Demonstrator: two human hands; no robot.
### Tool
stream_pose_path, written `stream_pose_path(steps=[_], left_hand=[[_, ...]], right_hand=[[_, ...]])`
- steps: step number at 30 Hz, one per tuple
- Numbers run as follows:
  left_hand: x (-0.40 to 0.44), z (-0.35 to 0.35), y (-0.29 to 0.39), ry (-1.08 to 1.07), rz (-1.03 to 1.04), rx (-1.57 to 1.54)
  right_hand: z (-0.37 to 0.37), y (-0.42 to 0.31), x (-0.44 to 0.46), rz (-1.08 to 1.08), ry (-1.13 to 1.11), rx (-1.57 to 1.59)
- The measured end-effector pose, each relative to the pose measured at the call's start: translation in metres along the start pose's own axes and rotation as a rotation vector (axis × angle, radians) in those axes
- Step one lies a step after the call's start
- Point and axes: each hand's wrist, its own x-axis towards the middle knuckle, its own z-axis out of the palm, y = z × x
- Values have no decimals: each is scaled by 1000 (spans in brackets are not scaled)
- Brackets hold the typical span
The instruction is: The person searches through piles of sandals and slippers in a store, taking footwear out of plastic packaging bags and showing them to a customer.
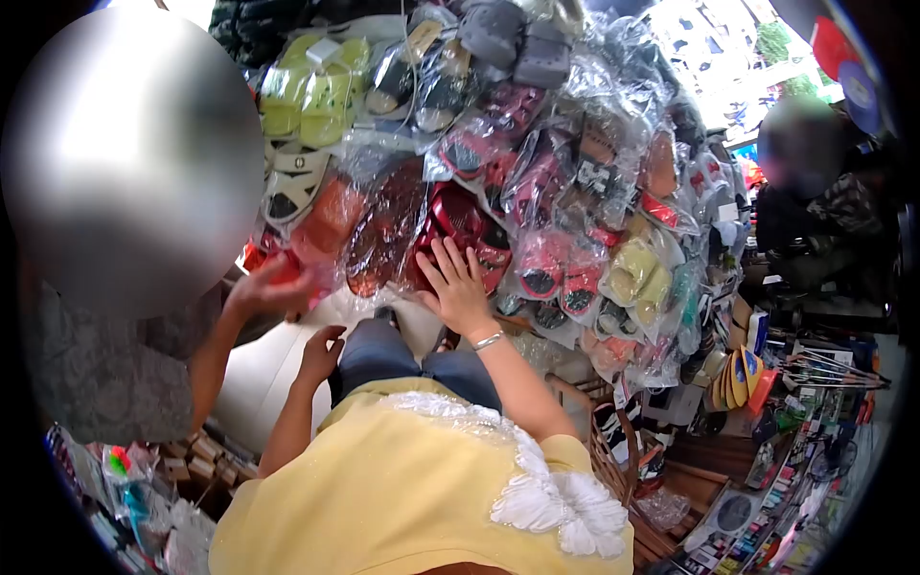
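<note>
The dark red shoes [458, 213] sit in the middle of the scene, low on the near side of a big bank of bagged footwear, between the brown shoes [386, 225] on the left and the pink clogs [561, 278] on the right. They look light and somewhat springy, likely moulded rubber or plastic, so they should take a firm squeeze without harm; the glossy clear wrap is the slippery part and could slide or bunch under the fingers. A sure hold would be around the shoes themselves through the wrap, thumb on one side and fingers across the straps, since loose film alone might stretch or tear. The right hand [458, 292] reaches forward with its back up and fingers spread over the lower part of the red shoes, grasping nothing; whether it presses on them or just hovers cannot be told. Its forearm slants in from the near right, a bracelet [488, 341] at the wrist. The left hand [323, 353] hangs low beside the jeans [379, 350], elbow bent, fingers loosely curled, with nothing seen in it. Farther left, another person's hand [273, 289] is by the orange shoes [329, 218].
</note>
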Motion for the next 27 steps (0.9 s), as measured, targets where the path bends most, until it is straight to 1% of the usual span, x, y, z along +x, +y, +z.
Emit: stream_pose_path(steps=[1, 3, 4, 6, 7, 8, 9, 11, 12, 13, 15, 16, 17, 18, 19, 21, 23, 24, 26, 27], left_hand=[[2, -2, 0, 18, 21, -13], [6, -5, -5, 57, 62, -16], [8, -6, -13, 46, 43, 36], [1, -8, -18, 27, 68, 50], [2, -9, -15, 7, 80, 63], [-2, -10, -5, 4, 28, -11], [-2, -10, -6, 15, 32, -11], [-6, -8, -11, -59, 19, -17], [-7, -7, -7, -74, -10, -24], [-7, -4, -6, -59, -6, -28], [-4, 5, -10, -29, 57, 31], [-1, 10, -11, -38, 21, 4], [2, 15, -3, -20, 23, -3], [3, 19, 6, -27, -38, -37], [2, 24, 15, -33, -100, -72], [1, 35, 31, 34, -71, -48], [-3, 51, 47, 112, -18, 19], [-8, 62, 53, 160, -55, -41], [-16, 85, 58, 229, -66, -30], [-24, 98, 61, 252, -79, -31]], right_hand=[[-2, 7, -2, -15, -12, -54], [-17, 24, -16, 66, -2, -126], [-19, 40, -29, 131, 7, -207], [-35, 67, -66, 277, -4, -352], [-48, 74, -85, 313, -3, -360], [-55, 86, -108, 280, -14, -407], [-65, 92, -126, 361, -54, -427], [-86, 105, -160, 502, -39, -492], [-86, 122, -179, 554, 42, -444], [-105, 120, -183, 511, 19, -433], [-118, 132, -176, 450, 79, -382], [-122, 141, -168, 433, 84, -382], [-129, 152, -148, 401, 235, -337], [-137, 161, -128, 366, 381, -287], [-146, 170, -106, 345, 384, -285], [-161, 189, -50, 291, 540, -165], [-171, 211, -4, 199, 501, -202], [-174, 223, 16, 169, 477, -259], [-178, 249, 51, 133, 453, -316], [-180, 261, 64, 142, 395, -383]])
